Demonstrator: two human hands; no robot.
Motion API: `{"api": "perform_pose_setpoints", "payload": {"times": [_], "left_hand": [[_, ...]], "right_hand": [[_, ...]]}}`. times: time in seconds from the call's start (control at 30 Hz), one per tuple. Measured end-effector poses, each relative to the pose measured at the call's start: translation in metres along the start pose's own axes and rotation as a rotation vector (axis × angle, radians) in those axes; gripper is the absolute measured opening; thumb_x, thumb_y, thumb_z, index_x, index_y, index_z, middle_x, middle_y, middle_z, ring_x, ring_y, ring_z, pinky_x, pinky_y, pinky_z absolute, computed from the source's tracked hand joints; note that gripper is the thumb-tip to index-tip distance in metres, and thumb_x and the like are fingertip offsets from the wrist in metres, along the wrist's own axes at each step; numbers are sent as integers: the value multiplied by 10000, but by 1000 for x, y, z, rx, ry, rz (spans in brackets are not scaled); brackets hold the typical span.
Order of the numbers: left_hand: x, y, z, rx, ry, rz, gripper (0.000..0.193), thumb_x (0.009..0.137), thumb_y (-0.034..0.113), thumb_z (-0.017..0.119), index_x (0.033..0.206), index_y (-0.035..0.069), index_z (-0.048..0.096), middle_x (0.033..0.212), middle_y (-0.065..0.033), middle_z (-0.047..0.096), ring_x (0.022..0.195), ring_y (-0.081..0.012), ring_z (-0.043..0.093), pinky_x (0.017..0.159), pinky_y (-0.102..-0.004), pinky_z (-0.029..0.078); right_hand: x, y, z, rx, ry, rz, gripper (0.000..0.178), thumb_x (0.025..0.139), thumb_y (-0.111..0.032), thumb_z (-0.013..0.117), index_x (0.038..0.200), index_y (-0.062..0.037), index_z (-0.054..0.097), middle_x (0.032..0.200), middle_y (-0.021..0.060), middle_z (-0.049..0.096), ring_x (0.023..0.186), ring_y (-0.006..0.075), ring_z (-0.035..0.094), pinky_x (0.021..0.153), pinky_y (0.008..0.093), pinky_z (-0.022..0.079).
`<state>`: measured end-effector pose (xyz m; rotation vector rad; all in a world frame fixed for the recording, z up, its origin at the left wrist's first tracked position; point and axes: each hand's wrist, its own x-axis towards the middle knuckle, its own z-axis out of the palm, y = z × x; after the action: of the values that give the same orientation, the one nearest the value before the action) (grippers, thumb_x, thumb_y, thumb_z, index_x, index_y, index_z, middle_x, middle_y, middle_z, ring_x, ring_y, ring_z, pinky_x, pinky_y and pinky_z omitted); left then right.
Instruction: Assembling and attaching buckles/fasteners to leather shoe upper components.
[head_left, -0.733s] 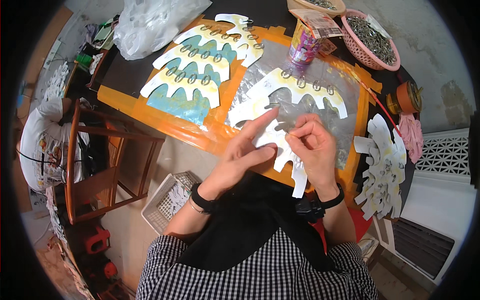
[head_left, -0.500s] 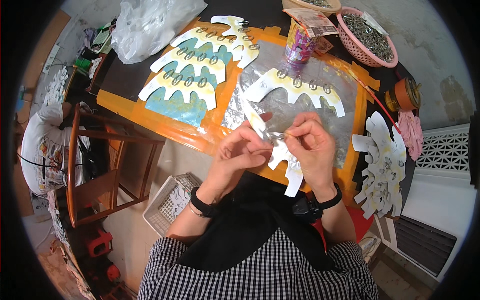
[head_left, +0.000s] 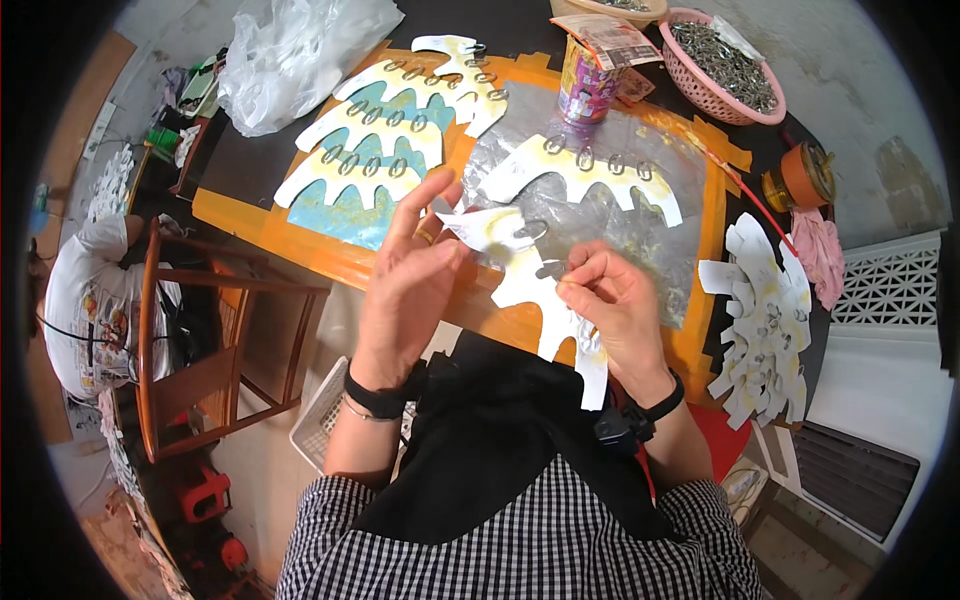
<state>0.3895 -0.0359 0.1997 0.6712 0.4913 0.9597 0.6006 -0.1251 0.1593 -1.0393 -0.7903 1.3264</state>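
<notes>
In the middle of the frame, the right hand (head_left: 612,305) pinches a white paper cutout (head_left: 535,285). Its long side slants from upper left down to lower right. The left hand (head_left: 415,275) is open, maybe touching its upper left tip, near a metal ring (head_left: 530,232).
</notes>
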Motion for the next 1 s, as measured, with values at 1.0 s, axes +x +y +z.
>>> {"api": "perform_pose_setpoints", "payload": {"times": [1.0], "left_hand": [[-16,-75,13,312,-14,39,630,921,-42,708,1445,117,397,975,-6,557,860,-54,567,594,-183,450]], "right_hand": [[-12,4,25,413,191,-70,451,897,116,625,1285,-48,464,1191,91,551,1057,150,603,949,288,500]]}}
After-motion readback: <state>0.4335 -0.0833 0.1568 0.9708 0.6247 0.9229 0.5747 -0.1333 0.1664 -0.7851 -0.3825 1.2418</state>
